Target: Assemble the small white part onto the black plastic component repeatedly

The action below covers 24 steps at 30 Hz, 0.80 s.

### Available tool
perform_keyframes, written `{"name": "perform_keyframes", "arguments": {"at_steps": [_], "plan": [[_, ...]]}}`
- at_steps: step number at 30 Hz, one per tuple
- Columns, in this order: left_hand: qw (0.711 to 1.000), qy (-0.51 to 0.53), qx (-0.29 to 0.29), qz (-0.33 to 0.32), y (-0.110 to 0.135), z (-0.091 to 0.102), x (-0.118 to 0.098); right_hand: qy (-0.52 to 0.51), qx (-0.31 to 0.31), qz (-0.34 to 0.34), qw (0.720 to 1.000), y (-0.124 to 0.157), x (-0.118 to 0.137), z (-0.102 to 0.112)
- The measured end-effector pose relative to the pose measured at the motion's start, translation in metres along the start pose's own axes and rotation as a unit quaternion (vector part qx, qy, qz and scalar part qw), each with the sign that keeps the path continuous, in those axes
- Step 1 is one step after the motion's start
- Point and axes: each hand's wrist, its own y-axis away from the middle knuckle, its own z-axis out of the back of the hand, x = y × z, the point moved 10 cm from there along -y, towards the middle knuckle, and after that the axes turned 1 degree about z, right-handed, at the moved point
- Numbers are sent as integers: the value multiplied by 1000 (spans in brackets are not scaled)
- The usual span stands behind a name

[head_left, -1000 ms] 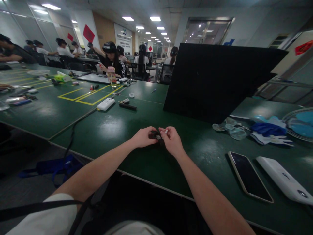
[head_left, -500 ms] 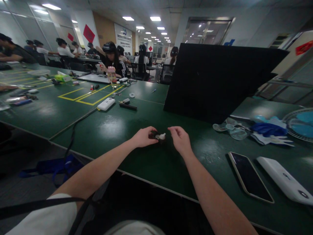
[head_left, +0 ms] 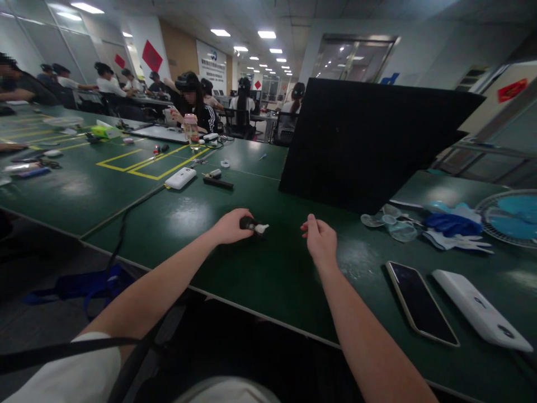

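Note:
My left hand [head_left: 230,227] rests on the green table [head_left: 268,268], fingers closed around a small black object with a white tip [head_left: 254,226] that pokes out to the right. My right hand [head_left: 319,240] hovers a hand's width to the right of that object, fingers curled loosely, with nothing visible in them. The two hands are apart.
A tall black board [head_left: 369,143] stands behind the hands. To the right lie a dark phone [head_left: 419,302], a white power bank [head_left: 476,316], blue and white gloves [head_left: 455,226], clear lids [head_left: 388,221] and a blue fan [head_left: 509,215]. Other people sit at far tables.
My right hand has let go of the small object and drawn away to the right. My left hand keeps hold of it and has shifted slightly left.

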Motion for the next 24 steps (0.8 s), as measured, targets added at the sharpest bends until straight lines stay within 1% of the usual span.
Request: {"name": "perform_keyframes", "arguments": {"at_steps": [3,5,7,9,11,13,15,16,17,19,20,21,22,24], "plan": [[994,-69,-35,73,4,44,49,-10,-3,-25,1000,-2,-11,0],[989,-118,-35,77,8,71,72,-6,9,-26,1000,-2,-12,-5],[985,-166,-25,38,11,91,81,0,28,-23,999,0,-10,-11],[978,-208,-23,-19,16,103,81,6,41,-22,999,1,-7,-15],[968,-242,-47,-55,23,113,82,14,50,-22,998,2,-5,-17],[960,-256,-96,-54,31,122,89,23,58,-24,998,2,-5,-17],[957,-241,-161,-25,40,132,103,30,63,-29,997,1,-9,-18],[953,-222,-205,-5,44,139,112,34,64,-31,997,1,-12,-19],[946,-200,-256,19,49,147,121,38,65,-34,997,0,-14,-19],[920,-149,-357,71,59,163,142,44,68,-35,996,-2,-18,-21],[908,-121,-391,95,61,168,153,46,67,-33,996,-2,-19,-22],[900,-93,-408,118,61,170,165,47,68,-31,996,-3,-20,-22],[899,-62,-410,141,58,168,177,49,68,-29,996,-3,-20,-23],[904,-4,-383,189,47,159,201,50,68,-27,996,-3,-19,-23]]}}
